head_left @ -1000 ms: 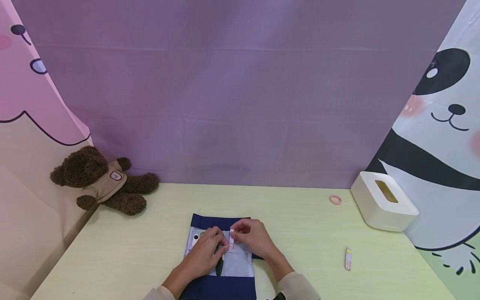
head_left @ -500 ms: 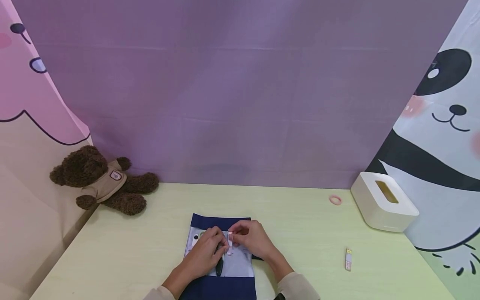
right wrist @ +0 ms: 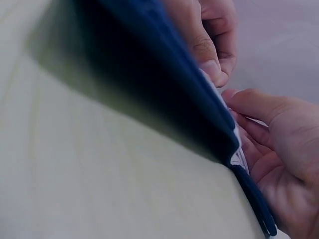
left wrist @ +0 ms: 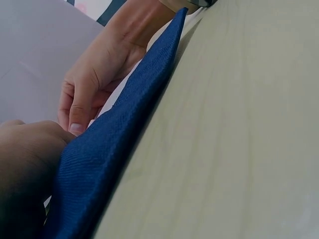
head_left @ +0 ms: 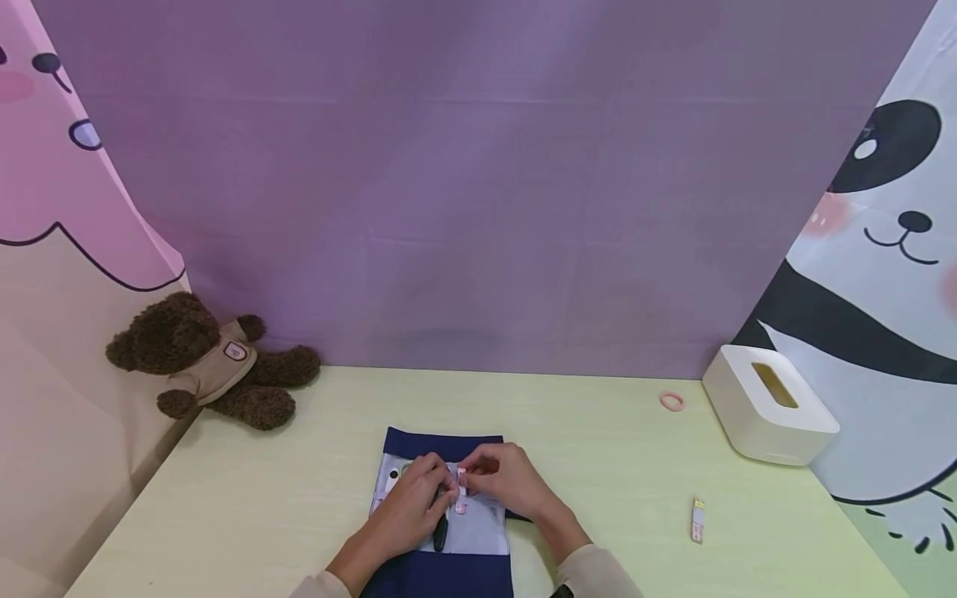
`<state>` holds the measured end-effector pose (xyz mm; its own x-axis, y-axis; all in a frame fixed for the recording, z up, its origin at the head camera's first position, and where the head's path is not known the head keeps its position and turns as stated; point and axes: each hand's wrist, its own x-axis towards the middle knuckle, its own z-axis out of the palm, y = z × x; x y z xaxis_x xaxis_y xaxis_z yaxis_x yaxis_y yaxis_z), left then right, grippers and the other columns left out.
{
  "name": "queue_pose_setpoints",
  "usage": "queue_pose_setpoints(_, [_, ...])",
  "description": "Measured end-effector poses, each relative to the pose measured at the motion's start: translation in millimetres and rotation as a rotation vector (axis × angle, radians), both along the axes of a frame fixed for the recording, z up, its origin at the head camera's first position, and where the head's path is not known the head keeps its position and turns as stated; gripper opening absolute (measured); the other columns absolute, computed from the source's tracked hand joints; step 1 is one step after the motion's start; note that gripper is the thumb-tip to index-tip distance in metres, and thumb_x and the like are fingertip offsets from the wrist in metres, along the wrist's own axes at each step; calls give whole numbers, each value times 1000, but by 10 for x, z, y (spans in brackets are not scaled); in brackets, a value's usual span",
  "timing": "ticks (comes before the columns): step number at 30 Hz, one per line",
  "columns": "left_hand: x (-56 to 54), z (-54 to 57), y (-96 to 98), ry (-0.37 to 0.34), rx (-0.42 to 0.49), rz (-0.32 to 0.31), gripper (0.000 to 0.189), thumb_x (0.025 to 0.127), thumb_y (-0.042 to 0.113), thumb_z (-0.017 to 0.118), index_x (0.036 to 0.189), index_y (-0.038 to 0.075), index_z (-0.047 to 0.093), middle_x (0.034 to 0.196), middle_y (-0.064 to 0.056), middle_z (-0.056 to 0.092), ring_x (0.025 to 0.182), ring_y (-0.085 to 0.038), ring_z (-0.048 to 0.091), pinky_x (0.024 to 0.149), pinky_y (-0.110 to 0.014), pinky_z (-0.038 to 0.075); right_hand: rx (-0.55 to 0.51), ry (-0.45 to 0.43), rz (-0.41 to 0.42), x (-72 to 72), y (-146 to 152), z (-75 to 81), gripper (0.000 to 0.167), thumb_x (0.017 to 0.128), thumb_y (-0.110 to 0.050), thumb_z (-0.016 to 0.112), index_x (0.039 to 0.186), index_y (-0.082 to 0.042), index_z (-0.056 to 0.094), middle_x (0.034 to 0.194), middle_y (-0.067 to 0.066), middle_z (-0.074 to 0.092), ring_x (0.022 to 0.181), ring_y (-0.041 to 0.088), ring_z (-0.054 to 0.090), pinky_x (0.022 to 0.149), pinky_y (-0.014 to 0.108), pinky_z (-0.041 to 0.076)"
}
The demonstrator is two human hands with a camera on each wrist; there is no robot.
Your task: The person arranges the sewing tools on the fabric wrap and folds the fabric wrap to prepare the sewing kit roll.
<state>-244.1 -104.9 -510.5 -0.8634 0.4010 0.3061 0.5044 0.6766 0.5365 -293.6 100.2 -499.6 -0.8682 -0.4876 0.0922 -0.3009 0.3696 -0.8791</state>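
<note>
Pink-and-white strip (head_left: 461, 492), slim, flat and straight-edged, stands near upright against the pale inner panel of a navy fabric organizer (head_left: 437, 575); the right hand (head_left: 508, 482) pinches it near its upper end between thumb and fingertips; the strip's lower end lies over the pale cloth (whether it is tucked into a pocket there cannot be made out). The left hand (head_left: 414, 501) rests over the organizer's left part, fingers bent and tips drawn in close beside the strip; it is largely seen from its back, so whether it grips anything cannot be told. A smooth black handle (head_left: 440, 532), rounded at the end, shows just below the left fingers; the left wrist view gives the navy cloth a ribbed, woven look and a crisp raised edge.

The organizer lies on a pale table (head_left: 598, 473) with a faint wood grain; to its right, well apart, lie a second slim strip (head_left: 698, 521) with a yellow tip and a small pink ring (head_left: 672, 401); a glossy white box (head_left: 773, 407) with a slot in its top sits at the back right corner; a curly brown teddy bear (head_left: 213, 361) in a beige knit leans at the back left; smooth purple cloth (head_left: 478, 208) hangs behind.
</note>
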Motion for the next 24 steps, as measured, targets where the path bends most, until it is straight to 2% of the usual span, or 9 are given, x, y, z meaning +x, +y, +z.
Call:
queue_pose_setpoints(7, [15, 21, 5, -37, -21, 12, 11, 104, 22, 63, 99, 15, 70, 102, 9, 56, 95, -5, 46, 87, -28, 47, -6, 13, 9, 8, -5, 4, 10, 92, -10, 76, 101, -7, 77, 92, 10, 77, 75, 6, 69, 67, 19, 54])
queue_pose_setpoints(15, [13, 12, 2, 1, 2, -6, 11, 103, 20, 64, 97, 14, 70, 101, 7, 57, 92, -5, 47, 84, -27, 46, -3, 13, 44, 17, -3, 3, 7, 92, -7, 75, 99, -6, 74, 92, 11, 77, 77, 8, 69, 68, 18, 54])
queue_pose_setpoints(24, [2, 8, -4, -14, -10, 5, 11, 103, 21, 64, 99, 14, 70, 102, 8, 57, 94, -5, 47, 85, -27, 47, 56, 76, 65, 12, 33, 21, 9, 94, -10, 74, 102, -8, 78, 99, 8, 78, 84, 5, 70, 74, 17, 55])
